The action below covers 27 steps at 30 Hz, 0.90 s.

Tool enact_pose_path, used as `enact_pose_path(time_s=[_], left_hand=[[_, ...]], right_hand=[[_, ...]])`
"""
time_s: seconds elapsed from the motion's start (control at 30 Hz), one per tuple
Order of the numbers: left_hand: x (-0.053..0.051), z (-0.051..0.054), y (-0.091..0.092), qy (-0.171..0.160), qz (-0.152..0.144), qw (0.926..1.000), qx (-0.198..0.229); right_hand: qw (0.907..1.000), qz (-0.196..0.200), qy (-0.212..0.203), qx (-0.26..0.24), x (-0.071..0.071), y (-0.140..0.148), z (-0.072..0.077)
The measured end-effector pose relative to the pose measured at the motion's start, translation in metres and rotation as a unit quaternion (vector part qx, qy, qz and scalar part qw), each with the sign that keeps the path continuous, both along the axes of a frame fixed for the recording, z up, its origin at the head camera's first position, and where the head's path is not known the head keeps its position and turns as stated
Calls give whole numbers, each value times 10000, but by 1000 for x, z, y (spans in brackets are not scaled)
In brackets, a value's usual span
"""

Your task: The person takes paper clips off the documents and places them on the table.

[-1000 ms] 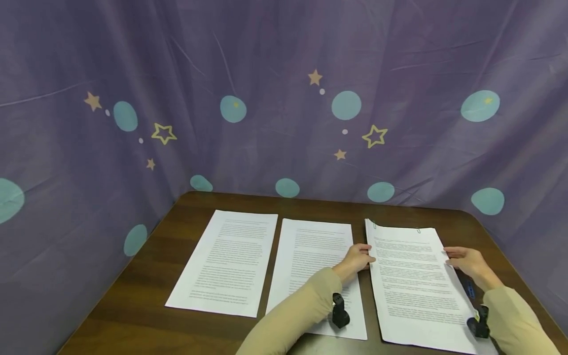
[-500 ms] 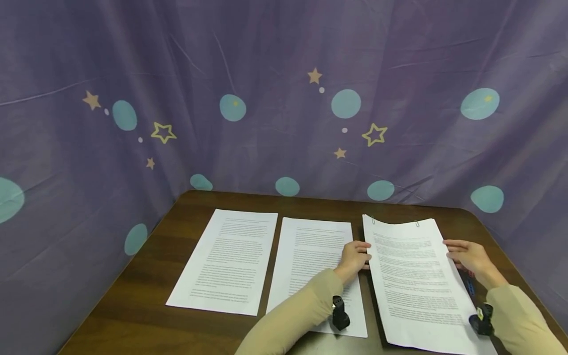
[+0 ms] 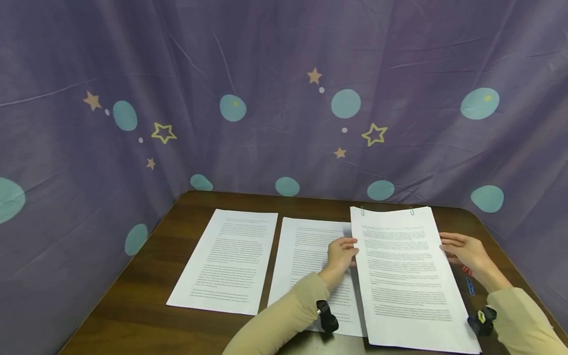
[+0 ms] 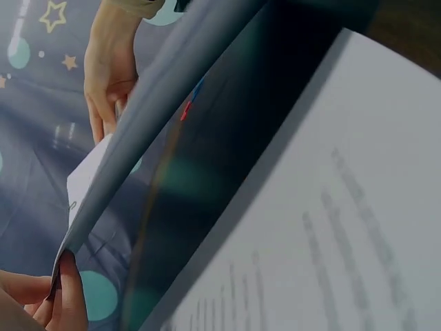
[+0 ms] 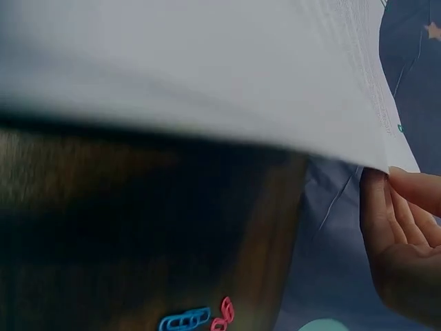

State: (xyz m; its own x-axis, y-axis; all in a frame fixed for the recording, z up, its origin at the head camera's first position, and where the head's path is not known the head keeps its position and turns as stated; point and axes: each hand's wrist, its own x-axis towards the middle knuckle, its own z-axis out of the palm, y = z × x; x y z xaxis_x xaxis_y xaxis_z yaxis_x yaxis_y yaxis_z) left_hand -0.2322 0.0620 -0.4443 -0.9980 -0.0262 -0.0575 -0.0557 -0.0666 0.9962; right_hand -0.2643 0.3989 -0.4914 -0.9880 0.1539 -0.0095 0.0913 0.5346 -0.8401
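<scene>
As the left hand (image 3: 339,255) and right hand (image 3: 469,253), well apart, pinch its opposite edges, I see the clipped paper stack (image 3: 405,276) at lower right lifted and shifted left since a second ago, covering part of the middle sheet (image 3: 306,261); red clips (image 3: 468,271) now show.

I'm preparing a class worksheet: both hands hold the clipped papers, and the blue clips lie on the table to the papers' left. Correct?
The side is wrong: the head view shows the blue clips on the table to the right of the clipped papers.
</scene>
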Motion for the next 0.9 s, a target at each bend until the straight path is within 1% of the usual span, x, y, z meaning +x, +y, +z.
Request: enact_pose_path(time_s=[0.07,0.17,0.33,0.43,0.53,0.6,0.63,0.67,0.73,0.83,0.9], left_hand=[[0,2,-5,46,56,9999,-107],[1,4,-14,84,119,9998,-154],[0,7,-28,110,136,9998,-112],[-2,8,-36,85,160,9998,-24],[-2,9,-45,134,214,9997,43],[-3,10,-50,157,236,9995,117],[-2,10,-53,169,241,9995,113],[-3,10,-56,157,252,9995,127],[-3,11,-61,106,251,9995,133],[-3,13,-71,71,196,9997,103],[1,21,-78,101,132,9998,74]], right_hand=[[9999,29,71,-84,0,-4,1],[9995,69,125,-291,1,-9,3],[9965,210,179,-785,3,-22,7],[9936,235,178,-1093,7,-34,16],[9924,359,173,-1164,13,-49,28],[9909,252,135,-1312,16,-59,33],[9908,289,133,-1317,17,-62,34],[9908,308,171,-1310,17,-66,34],[9884,211,196,-1491,17,-71,30],[9847,362,269,-1683,14,-74,23],[9821,414,241,-1820,13,-78,20]])
